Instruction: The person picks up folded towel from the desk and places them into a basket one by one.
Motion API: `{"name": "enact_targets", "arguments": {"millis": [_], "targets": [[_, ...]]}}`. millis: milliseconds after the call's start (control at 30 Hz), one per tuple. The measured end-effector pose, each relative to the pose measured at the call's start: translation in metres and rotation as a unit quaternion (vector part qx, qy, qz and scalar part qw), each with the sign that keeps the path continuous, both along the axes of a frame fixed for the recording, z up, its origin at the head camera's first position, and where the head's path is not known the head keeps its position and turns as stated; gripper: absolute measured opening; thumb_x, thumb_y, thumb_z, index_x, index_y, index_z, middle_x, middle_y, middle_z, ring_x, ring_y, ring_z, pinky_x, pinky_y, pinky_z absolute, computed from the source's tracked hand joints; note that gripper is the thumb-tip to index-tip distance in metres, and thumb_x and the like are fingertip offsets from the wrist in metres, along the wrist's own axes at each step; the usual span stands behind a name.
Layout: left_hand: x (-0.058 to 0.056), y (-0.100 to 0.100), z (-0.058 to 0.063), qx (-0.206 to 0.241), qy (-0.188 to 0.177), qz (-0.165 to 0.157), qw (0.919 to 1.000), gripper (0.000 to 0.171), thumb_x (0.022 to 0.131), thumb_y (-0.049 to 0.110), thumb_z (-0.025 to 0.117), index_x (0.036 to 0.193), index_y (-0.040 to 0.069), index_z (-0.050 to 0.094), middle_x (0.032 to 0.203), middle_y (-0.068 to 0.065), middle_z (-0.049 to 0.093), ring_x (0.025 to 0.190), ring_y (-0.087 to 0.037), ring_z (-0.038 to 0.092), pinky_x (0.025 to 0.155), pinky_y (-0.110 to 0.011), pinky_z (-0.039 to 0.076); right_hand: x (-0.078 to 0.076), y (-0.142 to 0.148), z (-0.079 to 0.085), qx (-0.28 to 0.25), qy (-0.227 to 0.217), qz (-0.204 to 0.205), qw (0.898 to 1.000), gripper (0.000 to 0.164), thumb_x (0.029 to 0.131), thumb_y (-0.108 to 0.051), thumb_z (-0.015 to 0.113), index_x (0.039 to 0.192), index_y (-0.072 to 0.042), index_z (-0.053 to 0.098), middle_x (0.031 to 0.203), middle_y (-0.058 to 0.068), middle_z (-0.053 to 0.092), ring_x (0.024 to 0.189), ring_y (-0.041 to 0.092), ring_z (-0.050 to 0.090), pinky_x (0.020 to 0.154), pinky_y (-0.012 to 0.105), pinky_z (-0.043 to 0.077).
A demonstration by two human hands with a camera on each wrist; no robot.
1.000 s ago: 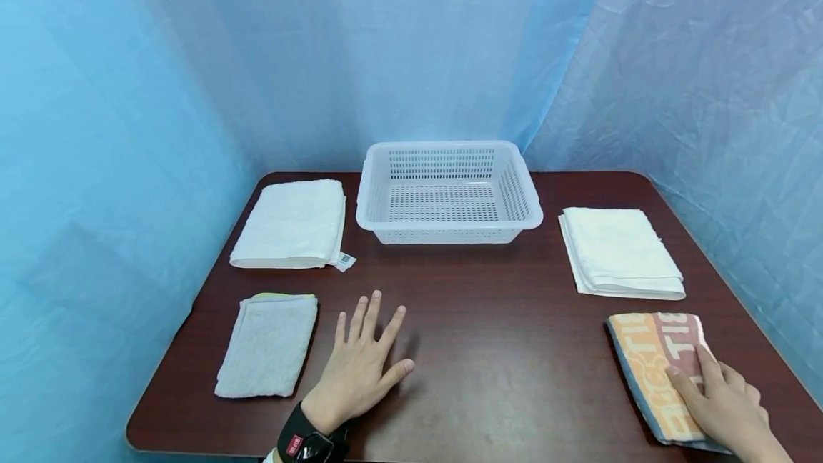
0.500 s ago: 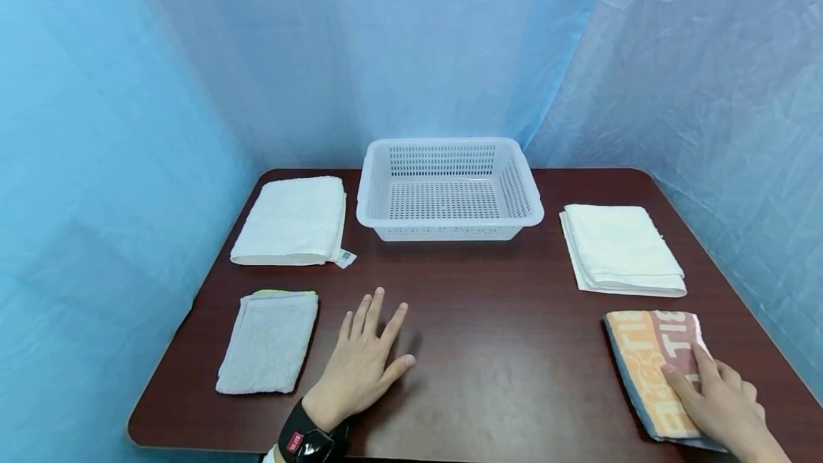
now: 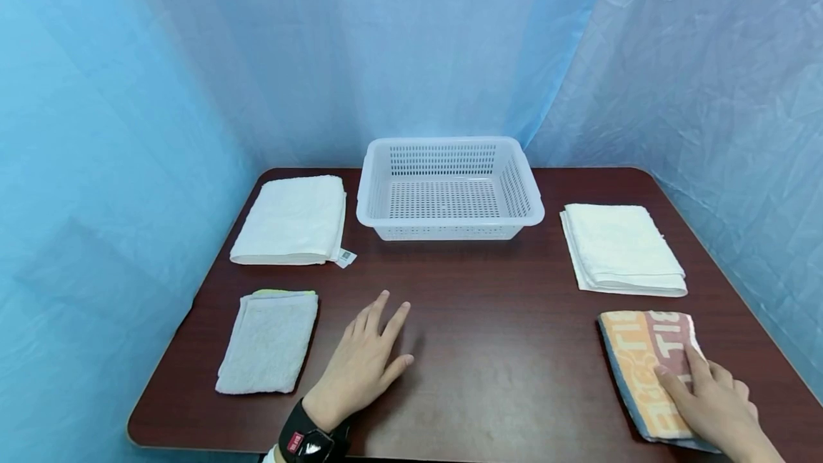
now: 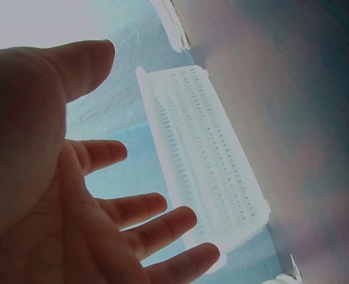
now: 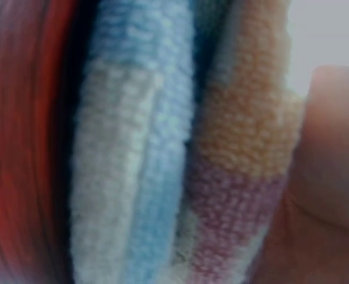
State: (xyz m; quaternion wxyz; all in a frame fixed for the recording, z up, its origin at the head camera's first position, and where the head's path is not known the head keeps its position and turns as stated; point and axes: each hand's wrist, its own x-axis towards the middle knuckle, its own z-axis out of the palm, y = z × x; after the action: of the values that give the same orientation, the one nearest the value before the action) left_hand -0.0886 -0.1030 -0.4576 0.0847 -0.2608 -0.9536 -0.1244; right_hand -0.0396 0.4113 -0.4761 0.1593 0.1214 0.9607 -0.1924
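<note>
My left hand (image 3: 360, 356), spread over the table (image 3: 508, 349), holds nothing; its fingers and thumb are apart in the left wrist view. Just left of it lies a folded pale grey towel (image 3: 268, 343) with a yellow-green edge. My right hand (image 3: 716, 402) is at the right side of a folded orange and mauve lettered towel (image 3: 643, 370) with a blue edge. The thumb lies on top, the index finger is at its white edge, and the other fingers bend down past the side, tips hidden. In the right wrist view the towel's layers (image 5: 133, 171) show beside the thumb (image 5: 337, 148).
A white plastic basket (image 3: 450, 232) with slotted walls stands at the back middle, with nothing in it. A folded white towel (image 3: 289, 220) with a tag lies to its left. Another folded white towel (image 3: 624, 249) lies right. Blue curtains (image 3: 411, 41) surround the table.
My right hand has shifted slightly left, and the lettered towel has slid left with it. The fingers of my left hand have drawn a little closer together. The other towels and the basket keep their places.
</note>
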Motion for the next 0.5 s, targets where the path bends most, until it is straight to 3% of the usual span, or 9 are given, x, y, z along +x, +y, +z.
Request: {"name": "enact_targets", "arguments": {"millis": [500], "targets": [[0.0014, 0.0004, -0.0002, 0.001, -0.002, -0.005, 1.0, 0.072, 0.094, 0.044, 0.066, 0.153, 0.014, 0.037, 0.153, -0.023, 0.035, 0.123, -0.037, 0.052, 0.088, -0.051, 0.052, -0.0032, -0.0093, 0.0014, 0.008, -0.004, 0.017, 1.0, 0.093, 0.102, -0.061, 0.028, 0.148, 0.018, 0.009, 0.128, 0.053, 0.023, 0.11, 0.073, 0.025, 0.075, 0.071, 0.032]]}}
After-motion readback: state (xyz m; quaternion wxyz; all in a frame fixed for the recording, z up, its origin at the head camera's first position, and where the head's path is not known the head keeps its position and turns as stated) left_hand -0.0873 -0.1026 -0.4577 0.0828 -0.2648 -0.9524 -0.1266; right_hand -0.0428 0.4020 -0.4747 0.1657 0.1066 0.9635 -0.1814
